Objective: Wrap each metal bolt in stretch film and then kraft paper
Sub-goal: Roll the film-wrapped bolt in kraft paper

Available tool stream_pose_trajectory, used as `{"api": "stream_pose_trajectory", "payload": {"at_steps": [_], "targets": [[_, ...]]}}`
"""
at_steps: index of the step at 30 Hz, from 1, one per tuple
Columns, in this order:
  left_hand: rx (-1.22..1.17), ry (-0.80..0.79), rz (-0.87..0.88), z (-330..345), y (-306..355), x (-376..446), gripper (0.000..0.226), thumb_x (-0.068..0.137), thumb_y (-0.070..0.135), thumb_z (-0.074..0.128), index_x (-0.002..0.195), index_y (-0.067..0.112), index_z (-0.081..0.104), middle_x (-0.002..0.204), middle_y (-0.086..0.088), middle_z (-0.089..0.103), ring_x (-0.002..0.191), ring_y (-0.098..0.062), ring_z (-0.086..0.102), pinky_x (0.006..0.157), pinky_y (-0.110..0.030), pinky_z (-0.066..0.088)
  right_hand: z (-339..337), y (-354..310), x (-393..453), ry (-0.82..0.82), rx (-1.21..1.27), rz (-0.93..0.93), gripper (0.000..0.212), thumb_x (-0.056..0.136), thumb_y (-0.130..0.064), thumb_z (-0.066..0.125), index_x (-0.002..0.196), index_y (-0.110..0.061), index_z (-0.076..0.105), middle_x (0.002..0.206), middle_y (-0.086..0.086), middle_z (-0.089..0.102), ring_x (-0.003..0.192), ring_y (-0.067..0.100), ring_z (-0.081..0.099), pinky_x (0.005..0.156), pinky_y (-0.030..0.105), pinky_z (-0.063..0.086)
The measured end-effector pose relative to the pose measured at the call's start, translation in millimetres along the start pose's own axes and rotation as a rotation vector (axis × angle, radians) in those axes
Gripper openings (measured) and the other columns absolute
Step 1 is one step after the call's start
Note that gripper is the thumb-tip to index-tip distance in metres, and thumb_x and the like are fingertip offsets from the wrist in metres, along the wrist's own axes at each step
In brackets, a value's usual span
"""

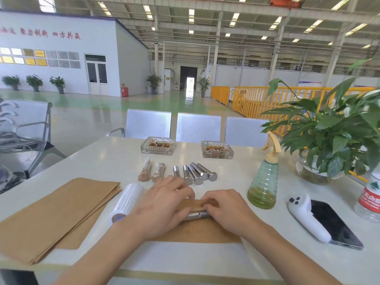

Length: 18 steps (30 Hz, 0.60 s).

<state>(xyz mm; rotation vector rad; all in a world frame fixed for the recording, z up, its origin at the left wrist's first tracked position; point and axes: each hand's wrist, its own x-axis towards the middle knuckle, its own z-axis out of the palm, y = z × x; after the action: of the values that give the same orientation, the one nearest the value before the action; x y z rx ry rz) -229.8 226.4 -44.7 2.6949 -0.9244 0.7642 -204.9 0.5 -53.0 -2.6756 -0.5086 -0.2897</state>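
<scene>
A metal bolt (197,214) lies across a sheet of kraft paper (197,231) in front of me, its threaded end showing between my hands. My left hand (162,206) covers the bolt's head end, fingers curled over the paper's far edge. My right hand (224,208) pinches that folded paper edge over the thread. Several bare bolts (195,173) lie in a row behind my hands. Two wrapped bolts (151,171) lie to their left. A stretch film roll (128,201) rests beside my left hand, next to a stack of kraft paper sheets (55,214).
A green spray bottle (264,182) stands to the right of my hands. Further right lie a white controller (306,217) on a phone (335,225), a water bottle (370,198) and a potted plant (329,136). Two glass ashtrays (158,146) sit at the back before metal chairs (198,126).
</scene>
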Motion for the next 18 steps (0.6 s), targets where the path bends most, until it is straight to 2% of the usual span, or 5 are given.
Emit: {"api": "stream_pose_trajectory", "payload": {"at_steps": [3,7,9,18], "targets": [[0.075,-0.086,0.019,1.7,4.8,1.6,0.035,0.087,0.064,0.057,0.101,0.035,0.069,0.113,0.018,0.053,0.112,-0.011,0.04,0.093,-0.031,0.035,1.4,-1.4,-0.5,0.036,-0.015,-0.013,0.017,0.093,-0.033,0.059,0.104,-0.038,0.071,0.102,-0.018,0.074,0.102,0.01,0.062,0.095,0.035,0.043],[0.164,-0.212,-0.016,-0.6,0.6,2.9,0.036,0.089,0.063,0.054,0.101,0.035,0.072,0.144,0.016,0.036,0.137,-0.014,0.024,0.11,-0.037,0.026,-0.1,-1.8,-0.1,0.093,-0.032,-0.005,0.018,0.095,-0.031,0.059,0.105,-0.037,0.073,0.104,-0.016,0.074,0.103,0.011,0.063,0.096,0.034,0.043],[0.145,-0.239,-0.03,-2.0,-1.2,2.4,0.032,0.09,0.06,0.054,0.1,0.035,0.071,0.151,0.016,0.03,0.142,-0.014,0.018,0.114,-0.038,0.025,0.3,-0.6,-0.7,0.114,-0.055,-0.008,0.02,0.096,-0.03,0.058,0.107,-0.037,0.074,0.106,-0.014,0.074,0.104,0.012,0.062,0.096,0.033,0.041],[0.096,-0.27,-0.065,-3.8,-7.2,6.2,0.019,0.09,0.048,0.063,0.1,0.033,0.069,0.146,0.019,0.038,0.134,-0.01,0.034,0.111,-0.033,0.028,3.1,-0.1,-8.5,0.14,-0.055,-0.011,0.022,0.096,-0.027,0.058,0.107,-0.038,0.074,0.101,-0.014,0.071,0.103,0.009,0.061,0.096,0.032,0.039]]}}
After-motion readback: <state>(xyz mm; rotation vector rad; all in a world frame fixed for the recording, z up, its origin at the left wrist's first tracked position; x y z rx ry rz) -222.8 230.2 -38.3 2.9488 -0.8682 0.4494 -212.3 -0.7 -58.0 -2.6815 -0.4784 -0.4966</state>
